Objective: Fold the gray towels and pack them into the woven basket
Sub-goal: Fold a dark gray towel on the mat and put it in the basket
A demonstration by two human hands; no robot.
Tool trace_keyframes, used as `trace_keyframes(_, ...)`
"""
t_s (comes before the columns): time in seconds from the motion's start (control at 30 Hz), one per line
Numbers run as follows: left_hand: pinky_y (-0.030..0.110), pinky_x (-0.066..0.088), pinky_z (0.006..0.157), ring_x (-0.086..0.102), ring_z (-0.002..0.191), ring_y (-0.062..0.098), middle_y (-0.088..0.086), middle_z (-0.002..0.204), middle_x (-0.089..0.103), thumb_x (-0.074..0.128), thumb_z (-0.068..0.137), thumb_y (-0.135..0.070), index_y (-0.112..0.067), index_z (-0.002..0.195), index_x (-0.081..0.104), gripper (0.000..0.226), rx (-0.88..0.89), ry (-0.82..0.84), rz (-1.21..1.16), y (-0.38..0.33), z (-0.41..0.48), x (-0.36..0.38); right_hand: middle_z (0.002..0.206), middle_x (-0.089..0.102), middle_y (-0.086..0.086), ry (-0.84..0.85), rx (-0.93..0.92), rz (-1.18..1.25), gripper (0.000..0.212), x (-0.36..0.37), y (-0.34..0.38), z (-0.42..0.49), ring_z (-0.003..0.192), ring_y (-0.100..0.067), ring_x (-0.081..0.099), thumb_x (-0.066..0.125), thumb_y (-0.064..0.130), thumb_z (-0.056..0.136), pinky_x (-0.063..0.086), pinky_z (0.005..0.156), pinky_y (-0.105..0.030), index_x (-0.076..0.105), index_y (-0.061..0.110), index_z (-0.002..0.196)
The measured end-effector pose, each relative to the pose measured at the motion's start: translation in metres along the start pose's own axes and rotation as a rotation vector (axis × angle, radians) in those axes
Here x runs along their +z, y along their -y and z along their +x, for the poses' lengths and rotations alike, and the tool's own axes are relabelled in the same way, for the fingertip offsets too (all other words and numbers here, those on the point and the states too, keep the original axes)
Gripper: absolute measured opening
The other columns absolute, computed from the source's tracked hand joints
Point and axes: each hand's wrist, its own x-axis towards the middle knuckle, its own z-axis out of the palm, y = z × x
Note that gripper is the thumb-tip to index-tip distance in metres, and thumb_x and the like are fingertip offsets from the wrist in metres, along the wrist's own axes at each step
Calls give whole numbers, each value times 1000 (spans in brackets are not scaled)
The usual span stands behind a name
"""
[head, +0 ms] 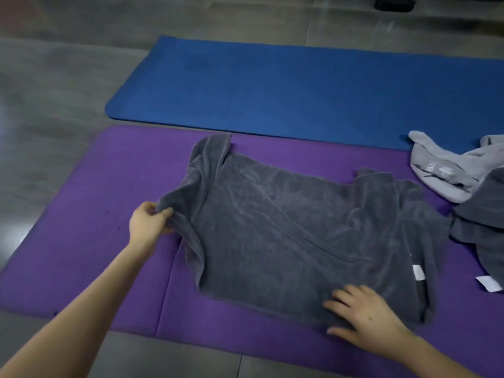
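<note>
Bare forearms (98,304), left hand (147,223), right hand (365,319) with a small dark mole

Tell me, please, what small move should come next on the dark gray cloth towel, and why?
Probably draw the left hand outward to flatten the dark gray cloth towel: it pinches the left edge, which lies bunched and rolled on the purple rectangular mat, while the right hand presses the near edge flat.

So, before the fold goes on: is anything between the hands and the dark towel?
Nothing visible. The left hand pinches the towel's left edge, and the right hand presses flat on its near edge. To its right lie other towels; the basket is out of view.
</note>
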Motion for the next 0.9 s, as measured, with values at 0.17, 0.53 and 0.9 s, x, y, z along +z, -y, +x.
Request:
trace_keyframes(0.17,24,54,44,63,47,11,12,73,56,64,86,-6,-8,76,49,19,-77,162,-143,-20,-11,-21,76,57,6,60,-77,-6,26,6,2,-8,65,-15,58,44,40,76,46,45,-26,66,26,73)
trace_keyframes(0.53,19,53,75,65,65,12,4,58,66,43,97,-6,-7,80,50,19,-403,165,-740,-100,-31,-71,59,62,10,859,488,1162,8,-139,-56,0,52,0,50,74,12,75,34,50,-18,72,20,74)
trace_keyframes(0.9,15,53,71,48,123,6,-8,134,50,35,100,-14,-2,110,55,25,-262,60,-984,-209,-7,-128,73,70,-8,395,456,1624,40,-296,-145,42,64,-14,67,91,20,46,54,58,-21,74,6,80)
